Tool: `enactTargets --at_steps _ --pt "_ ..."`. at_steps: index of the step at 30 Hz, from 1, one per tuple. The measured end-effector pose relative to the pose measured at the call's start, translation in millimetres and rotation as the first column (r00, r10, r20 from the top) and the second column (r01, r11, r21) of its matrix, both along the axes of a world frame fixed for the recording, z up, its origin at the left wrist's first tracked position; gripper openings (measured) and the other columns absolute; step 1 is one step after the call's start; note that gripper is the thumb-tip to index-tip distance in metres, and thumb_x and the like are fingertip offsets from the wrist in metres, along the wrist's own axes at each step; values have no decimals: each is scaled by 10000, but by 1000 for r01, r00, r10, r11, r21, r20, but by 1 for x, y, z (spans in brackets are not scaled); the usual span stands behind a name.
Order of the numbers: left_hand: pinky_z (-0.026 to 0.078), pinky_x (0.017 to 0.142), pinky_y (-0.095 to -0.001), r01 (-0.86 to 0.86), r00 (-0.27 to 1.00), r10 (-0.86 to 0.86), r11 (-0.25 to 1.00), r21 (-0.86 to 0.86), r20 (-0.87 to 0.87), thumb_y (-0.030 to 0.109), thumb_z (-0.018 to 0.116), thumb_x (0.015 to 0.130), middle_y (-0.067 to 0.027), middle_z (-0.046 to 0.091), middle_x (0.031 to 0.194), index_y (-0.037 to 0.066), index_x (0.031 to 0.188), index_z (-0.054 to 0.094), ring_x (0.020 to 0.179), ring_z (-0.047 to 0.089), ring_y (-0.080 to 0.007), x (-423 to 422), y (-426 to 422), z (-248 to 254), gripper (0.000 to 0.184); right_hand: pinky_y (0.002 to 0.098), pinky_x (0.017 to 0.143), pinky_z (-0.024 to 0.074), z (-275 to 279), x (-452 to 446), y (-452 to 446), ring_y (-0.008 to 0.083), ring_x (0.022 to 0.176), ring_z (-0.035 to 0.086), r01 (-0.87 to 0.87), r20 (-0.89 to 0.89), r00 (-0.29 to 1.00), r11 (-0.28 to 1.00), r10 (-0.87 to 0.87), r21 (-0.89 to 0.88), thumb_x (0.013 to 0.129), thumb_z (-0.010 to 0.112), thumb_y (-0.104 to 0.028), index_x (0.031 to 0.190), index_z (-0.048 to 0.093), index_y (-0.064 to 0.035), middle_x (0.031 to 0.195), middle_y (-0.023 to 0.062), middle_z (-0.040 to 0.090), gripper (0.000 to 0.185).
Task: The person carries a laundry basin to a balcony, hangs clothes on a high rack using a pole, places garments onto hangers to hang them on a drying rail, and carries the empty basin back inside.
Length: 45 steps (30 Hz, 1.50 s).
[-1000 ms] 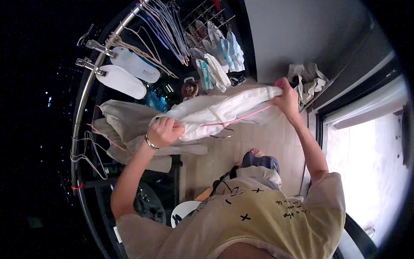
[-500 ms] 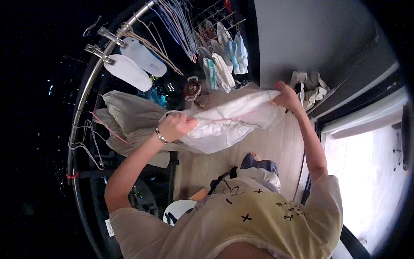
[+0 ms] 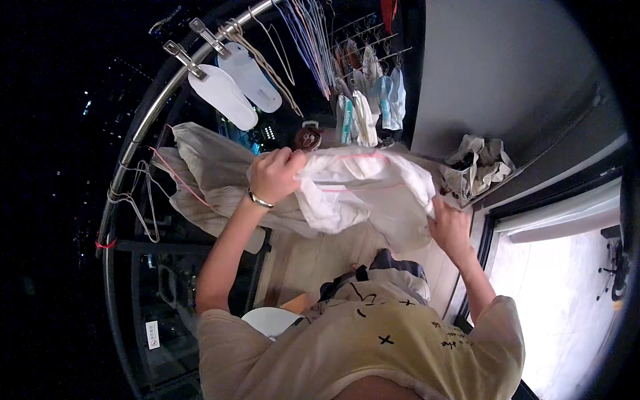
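Note:
A white garment (image 3: 340, 207) is stretched between my two hands, its upper part bunched and its lower part hanging loose. Thin pink lines show across its cloth; whether they are a hanger or trim I cannot tell. My left hand (image 3: 277, 175), with a bangle at the wrist, is closed on the left end. On the right side, my right hand (image 3: 453, 230) grips the other end lower down. Just behind my left hand, a beige garment (image 3: 213, 170) hangs from the rail on a pink hanger (image 3: 180, 179).
A curved metal rail (image 3: 157, 103) carries white slippers (image 3: 223, 97) in clips, bare hangers (image 3: 307, 47) and a wire hanger (image 3: 143, 200). Socks (image 3: 363, 117) hang from a clip rack. A bag of cloth (image 3: 475, 167) stands by the wall. A lit doorway (image 3: 547, 287) is at right.
My right hand has come down and toward me with its end of the white garment. My left hand has risen slightly, and the cloth now hangs wider open. The camera view has shifted.

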<state>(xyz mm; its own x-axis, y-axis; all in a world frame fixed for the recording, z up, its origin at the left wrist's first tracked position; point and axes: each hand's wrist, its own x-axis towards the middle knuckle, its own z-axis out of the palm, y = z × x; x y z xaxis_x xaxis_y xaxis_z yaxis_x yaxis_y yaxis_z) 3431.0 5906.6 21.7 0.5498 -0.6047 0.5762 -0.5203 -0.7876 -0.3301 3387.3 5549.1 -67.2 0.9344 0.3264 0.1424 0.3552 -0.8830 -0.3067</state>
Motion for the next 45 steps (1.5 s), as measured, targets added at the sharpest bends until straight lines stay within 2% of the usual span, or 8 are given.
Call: enactTargets --at_steps 9,12,19,24,27,32,39,45 --pt "415 475 -295 123 974 -147 983 -139 -176 122 609 562 -2 472 613 133 695 521 551 528 -162 -41 -19 24 159 383 625 439 60 25 11 295 702 539 -408 429 856 887 289 216 607 712 -423 882 549 -30 792 113 565 506" --pt "423 489 -294 47 975 -103 962 -267 -198 88 610 551 -25 499 640 101 733 527 566 538 -201 -40 -15 35 200 333 534 422 -22 38 5 213 569 521 -299 -166 855 729 491 616 706 675 -323 871 559 -5 711 86 586 377" --pt "423 705 -218 -271 842 -267 541 -796 -468 -1 644 633 -19 567 873 53 893 501 795 527 -82 -48 51 19 301 195 437 333 9 29 48 23 520 427 -17 -174 918 474 357 880 799 606 -211 816 623 23 627 -51 556 236" --pt "369 851 -259 -314 626 -602 388 -867 -496 56 656 714 -87 522 1076 47 872 471 997 471 -133 -76 92 10 244 210 454 340 26 22 66 41 545 443 29 -436 817 728 378 685 810 586 -294 813 639 -20 655 -53 555 279" --pt "366 878 -284 -377 845 -358 128 -917 -397 53 623 743 -93 490 1139 53 932 454 1042 456 -148 -94 127 12 254 228 686 409 57 -9 101 71 780 505 199 -614 520 616 593 762 829 532 -377 1013 571 -18 861 1 584 405" --pt "371 896 -317 -382 792 605 382 -842 -84 81 648 688 -147 472 1156 28 1098 419 1062 474 -250 -88 150 33 472 241 778 392 73 -21 169 104 882 498 129 -541 426 543 725 830 854 494 -356 1133 484 -6 983 32 566 447" --pt "405 839 -278 -161 985 -135 -455 -876 -110 33 542 766 -107 585 997 11 1144 452 959 547 -193 -70 201 -4 389 243 748 399 85 -6 270 115 858 512 -108 -373 594 530 713 841 865 472 -338 1114 492 8 966 58 573 426" --pt "404 697 -217 -57 987 127 -299 -952 -99 -2 503 795 -62 613 847 39 809 495 779 553 -102 -84 209 -6 44 310 746 414 122 8 360 220 845 561 -281 -59 782 436 621 855 873 436 -313 1089 485 21 921 171 596 400"
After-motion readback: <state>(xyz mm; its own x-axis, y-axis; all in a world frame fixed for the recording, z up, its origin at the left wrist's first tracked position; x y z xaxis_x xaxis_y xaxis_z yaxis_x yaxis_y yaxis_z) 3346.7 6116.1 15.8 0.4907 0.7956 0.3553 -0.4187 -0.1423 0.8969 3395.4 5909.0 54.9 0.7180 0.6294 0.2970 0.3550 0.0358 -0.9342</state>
